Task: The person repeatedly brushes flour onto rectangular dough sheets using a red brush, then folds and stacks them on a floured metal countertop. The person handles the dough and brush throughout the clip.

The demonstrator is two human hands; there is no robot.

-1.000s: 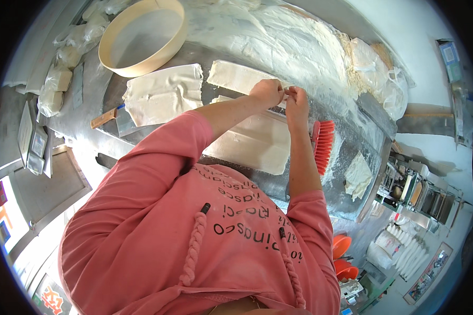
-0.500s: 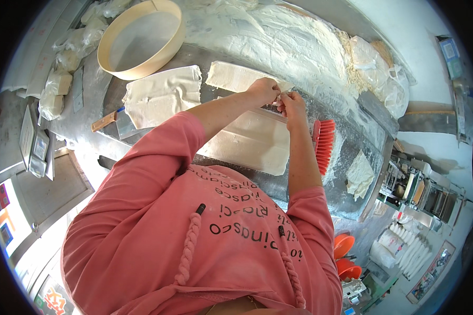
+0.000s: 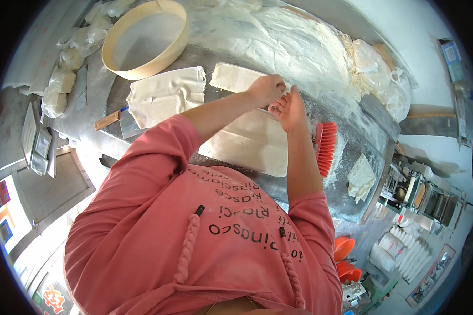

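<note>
Both my hands are close together above the far right end of the dough sheets. My left hand [image 3: 266, 91] has its fingers curled closed at the far end of a narrow dough strip [image 3: 231, 77]; what they pinch, if anything, is too small to make out. Just beside it, my right hand [image 3: 290, 111] is open, fingers apart and palm turned toward the left hand. Below my wrists lies a wide, smooth dough sheet [image 3: 247, 144]. To the left a wrinkled dough sheet [image 3: 168, 95] rests partly over a wooden-handled knife [image 3: 108, 121].
A round wooden sieve [image 3: 108, 55] stands at the far left. Loose flour [image 3: 278, 37] spreads along the back. Right of my forearm are a red-bristled brush [image 3: 326, 149] and a dough scrap [image 3: 361, 178]. Plastic bags [image 3: 397, 97] sit at the far right.
My hands were pinched together; now the right hand's fingers have spread and come slightly away from the left. My left hand stays curled. The dough sheets lie as before.
</note>
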